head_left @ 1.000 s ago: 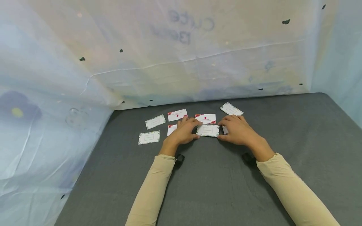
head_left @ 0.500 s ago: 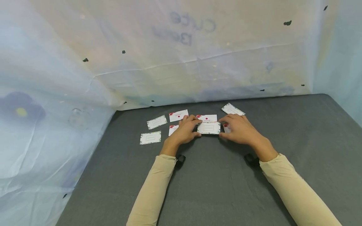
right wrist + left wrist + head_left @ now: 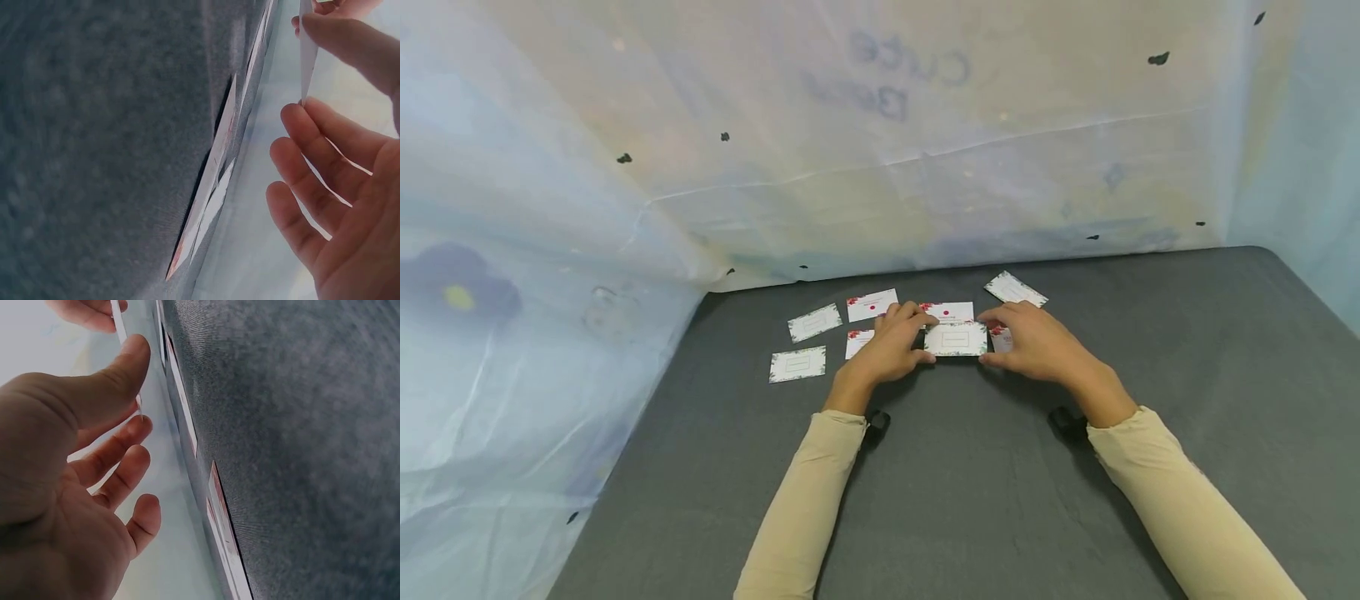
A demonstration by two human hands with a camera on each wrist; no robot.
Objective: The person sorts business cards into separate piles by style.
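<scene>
Item: held card [image 3: 956, 339], white with a green-patterned border and a plain framed box in the middle. I see it lifted off the grey counter [image 3: 970, 500], between the two hands, at the middle of the spread. Long axis runs left to right, so each short end meets one hand.

Left hand [image 3: 887, 346]: pinches the card's left end, thumb on the near side, fingers behind. The left wrist view shows the thumb [image 3: 119, 375] pressed to the card's thin edge [image 3: 119, 325], the other fingers loosely bent.

Right hand [image 3: 1030, 342]: pinches the right end in the same manner. The right wrist view shows the card's edge [image 3: 306, 56] between thumb and forefinger, with the remaining fingers spread and relaxed.

Neither hand is nearer; the card sits level between them, evenly shared.

Other stock lying flat on the counter:
- red-flowered card [image 3: 947, 311], just behind the held one, partly hidden.
- red-flowered card [image 3: 872, 305], far left of centre.
- card [image 3: 857, 342] largely covered by the left hand.
- card [image 3: 1000, 337] tucked under the right hand.
- green-bordered card [image 3: 815, 322] and another [image 3: 797, 364], well to the left.
- green-bordered card [image 3: 1015, 289], far right, turned at an angle.
</scene>
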